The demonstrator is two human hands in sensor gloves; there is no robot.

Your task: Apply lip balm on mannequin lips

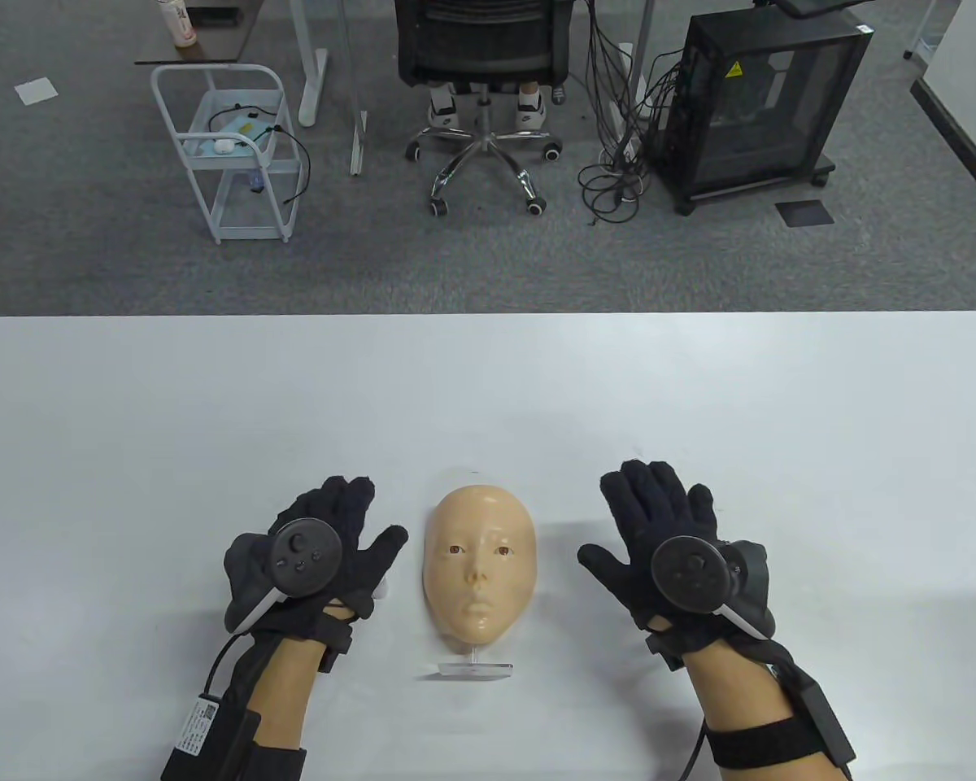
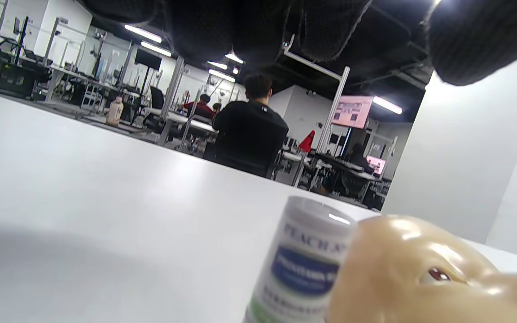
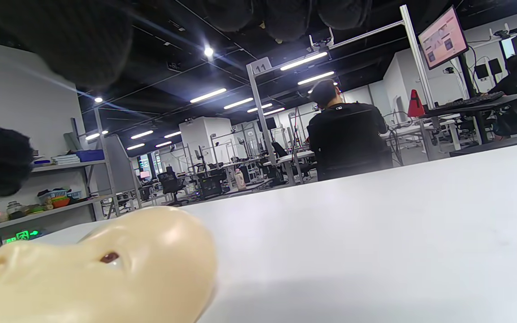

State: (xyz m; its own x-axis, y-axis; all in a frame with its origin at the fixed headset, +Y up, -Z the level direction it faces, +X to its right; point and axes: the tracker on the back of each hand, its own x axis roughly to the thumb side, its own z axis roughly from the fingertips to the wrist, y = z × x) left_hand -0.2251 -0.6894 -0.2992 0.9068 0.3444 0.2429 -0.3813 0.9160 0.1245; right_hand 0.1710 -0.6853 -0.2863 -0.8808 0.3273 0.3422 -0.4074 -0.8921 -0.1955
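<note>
Beige plastic face dead centre, that's the mannequin face (image 1: 477, 567), propped on a little clear stand (image 1: 477, 669) on the white desk (image 1: 488, 390). From the table view my left hand (image 1: 309, 561) sits just left of it and my right hand (image 1: 668, 547) a bit further off on the right, both palm-down with fingers spread, holding nothing. The mannequin lips (image 1: 477, 608) are bare as far as I can see. There's a small white sliver (image 1: 383, 587) peeking out under the left hand's thumb, next to the face.

Left wrist view clears that up: a white lip balm tube (image 2: 301, 264) with a blue label stands upright on the desk, right beside the mannequin's forehead (image 2: 402, 264). My fingers (image 2: 321, 27) hang above it at the top edge, not touching.

Right wrist view just shows the face (image 3: 106, 273) lying low on the left and bare desk beyond, fingers (image 3: 285, 15) loose up top.

So I'd say we're at the very start, nothing picked up yet. Next move calls for curling the left hand down around that tube, which is tucked tight against the face, so I'd go in careful not to knock either. Then the cap probably needs the right hand.
</note>
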